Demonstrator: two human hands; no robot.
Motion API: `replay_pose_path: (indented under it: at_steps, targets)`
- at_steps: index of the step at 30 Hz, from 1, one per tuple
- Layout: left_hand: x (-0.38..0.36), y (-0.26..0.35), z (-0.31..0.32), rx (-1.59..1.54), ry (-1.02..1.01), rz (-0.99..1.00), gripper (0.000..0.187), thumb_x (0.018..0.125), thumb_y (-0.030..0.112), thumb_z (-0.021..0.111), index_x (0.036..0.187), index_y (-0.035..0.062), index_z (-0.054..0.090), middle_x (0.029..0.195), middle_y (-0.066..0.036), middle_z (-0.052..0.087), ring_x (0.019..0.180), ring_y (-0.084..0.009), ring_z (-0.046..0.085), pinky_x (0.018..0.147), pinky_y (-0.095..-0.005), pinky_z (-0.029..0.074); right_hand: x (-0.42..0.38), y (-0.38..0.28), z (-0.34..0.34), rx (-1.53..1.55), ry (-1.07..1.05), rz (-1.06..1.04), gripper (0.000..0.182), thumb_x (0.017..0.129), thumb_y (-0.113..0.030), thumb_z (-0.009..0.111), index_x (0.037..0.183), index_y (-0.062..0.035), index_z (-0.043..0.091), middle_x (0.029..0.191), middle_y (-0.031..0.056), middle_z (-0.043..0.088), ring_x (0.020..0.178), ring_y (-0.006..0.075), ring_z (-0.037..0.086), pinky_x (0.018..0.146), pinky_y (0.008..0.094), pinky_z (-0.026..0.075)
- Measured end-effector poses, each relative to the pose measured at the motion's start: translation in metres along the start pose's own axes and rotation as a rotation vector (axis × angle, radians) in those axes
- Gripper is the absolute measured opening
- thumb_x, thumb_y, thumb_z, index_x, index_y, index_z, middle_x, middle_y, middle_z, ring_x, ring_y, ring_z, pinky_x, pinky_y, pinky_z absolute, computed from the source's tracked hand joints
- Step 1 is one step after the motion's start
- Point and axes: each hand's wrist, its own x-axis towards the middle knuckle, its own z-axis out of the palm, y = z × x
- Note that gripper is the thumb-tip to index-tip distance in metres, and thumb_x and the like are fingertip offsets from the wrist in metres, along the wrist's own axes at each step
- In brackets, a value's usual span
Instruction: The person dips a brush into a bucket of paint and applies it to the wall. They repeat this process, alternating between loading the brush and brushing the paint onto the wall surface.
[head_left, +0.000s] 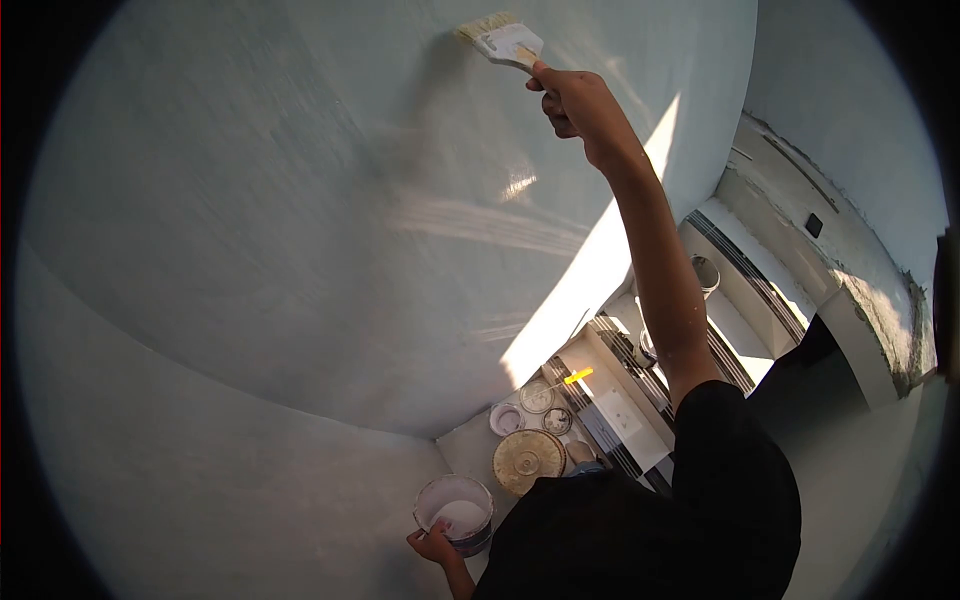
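High on the pale blue-grey wall, a wide paintbrush with light bristles and a white-smeared ferrule is held in my right hand, its fingers closed round the wooden handle. The bristles are at the wall surface. Low in the view, my left hand grips the rim of a bucket with whitish paint inside. The bucket is near the lower wall, well below the brush.
On the floor stand a large round lidded tub, small paint pots and a yellow-handled tool. Striped stair steps run up to the right, with another bucket on them. Bright sunlight crosses the wall.
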Motion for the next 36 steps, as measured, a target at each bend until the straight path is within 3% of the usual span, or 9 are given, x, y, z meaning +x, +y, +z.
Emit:
replay_pose_path:
  at_steps: [3, 6, 9, 12, 18, 26, 30, 31, 36]
  targets:
    - [0.008, -0.009, 0.002, -0.009, -0.007, 0.046, 0.043, 0.064, -0.003, 0.077, 0.090, 0.0028, 0.043, 0.074, -0.015, 0.062, 0.063, -0.0271, 0.067, 0.062, -0.0346, 0.054, 0.012, -0.034, 0.002, 0.113, -0.021, -0.268, 0.036, 0.098, -0.032, 0.055, 0.085, 0.0004, 0.061, 0.057, -0.0051, 0.038, 0.048, 0.0050, 0.026, 0.047, 0.0246, 0.020]
    - [0.002, 0.002, 0.003, -0.041, -0.017, 0.043, 0.043, 0.065, -0.004, 0.077, 0.090, 0.0024, 0.042, 0.074, -0.015, 0.062, 0.065, -0.0272, 0.067, 0.062, -0.0345, 0.054, 0.016, -0.015, 0.009, 0.157, -0.055, -0.293, 0.037, 0.099, -0.035, 0.055, 0.081, -0.0026, 0.059, 0.056, -0.0058, 0.037, 0.048, 0.0040, 0.026, 0.047, 0.0236, 0.020]
    - [-0.001, 0.003, 0.003, -0.075, -0.016, 0.014, 0.043, 0.064, -0.005, 0.075, 0.090, 0.0015, 0.042, 0.076, -0.016, 0.061, 0.067, -0.0277, 0.067, 0.062, -0.0351, 0.054, 0.014, 0.088, 0.019, 0.042, -0.025, -0.097, 0.040, 0.099, -0.043, 0.056, 0.078, -0.0093, 0.056, 0.057, -0.0089, 0.034, 0.048, 0.0015, 0.025, 0.045, 0.0221, 0.018]
    - [-0.005, -0.002, -0.004, -0.049, 0.004, -0.005, 0.043, 0.063, -0.006, 0.074, 0.092, 0.0004, 0.043, 0.081, -0.018, 0.060, 0.070, -0.0281, 0.067, 0.063, -0.0356, 0.054, -0.025, 0.249, 0.016, 0.085, 0.091, -0.011, 0.045, 0.100, -0.041, 0.056, 0.070, -0.0075, 0.051, 0.061, -0.0064, 0.041, 0.055, 0.0033, 0.034, 0.049, 0.0238, 0.027]
    - [-0.010, -0.013, -0.018, 0.021, 0.074, -0.071, 0.042, 0.060, -0.007, 0.073, 0.091, 0.0004, 0.045, 0.088, -0.017, 0.058, 0.077, -0.0279, 0.064, 0.068, -0.0355, 0.052, -0.143, 0.429, -0.017, -0.141, 0.141, 0.292, 0.049, 0.099, -0.045, 0.055, 0.069, -0.0066, 0.054, 0.057, -0.0048, 0.043, 0.051, 0.0055, 0.037, 0.048, 0.0250, 0.029]
    - [-0.005, -0.024, -0.030, 0.112, 0.095, -0.003, 0.044, 0.057, -0.006, 0.075, 0.087, 0.0017, 0.044, 0.089, -0.016, 0.057, 0.070, -0.0289, 0.063, 0.066, -0.0362, 0.053, -0.240, 0.501, -0.052, -0.452, 0.131, 0.527, 0.056, 0.095, -0.044, 0.057, 0.069, 0.0045, 0.066, 0.056, 0.0084, 0.058, 0.054, 0.0149, 0.054, 0.055, 0.0344, 0.043]
    - [-0.014, -0.020, -0.030, 0.028, 0.101, -0.027, 0.046, 0.058, -0.005, 0.077, 0.087, 0.0026, 0.043, 0.088, -0.016, 0.056, 0.067, -0.0292, 0.062, 0.063, -0.0362, 0.053, -0.242, 0.505, -0.050, -0.422, 0.058, 0.850, 0.050, 0.094, -0.043, 0.055, 0.087, 0.0019, 0.074, 0.077, 0.0148, 0.071, 0.066, 0.0234, 0.064, 0.065, 0.0378, 0.051]
    - [-0.013, -0.021, -0.029, -0.026, 0.099, -0.039, 0.046, 0.058, -0.005, 0.077, 0.087, 0.0027, 0.042, 0.087, -0.016, 0.056, 0.067, -0.0291, 0.062, 0.063, -0.0361, 0.053, -0.235, 0.495, -0.047, -0.414, 0.039, 0.904, 0.045, 0.095, -0.040, 0.056, 0.089, 0.0016, 0.074, 0.071, 0.0104, 0.068, 0.054, 0.0186, 0.059, 0.051, 0.0338, 0.047]
    - [-0.008, -0.025, -0.028, 0.057, 0.104, -0.023, 0.046, 0.060, -0.007, 0.076, 0.089, 0.0026, 0.042, 0.088, -0.017, 0.057, 0.071, -0.0291, 0.065, 0.065, -0.0371, 0.055, -0.170, 0.449, -0.022, -0.114, 0.098, 0.872, 0.037, 0.095, -0.032, 0.057, 0.085, 0.0022, 0.069, 0.058, 0.0022, 0.054, 0.042, 0.0120, 0.044, 0.037, 0.0293, 0.033]
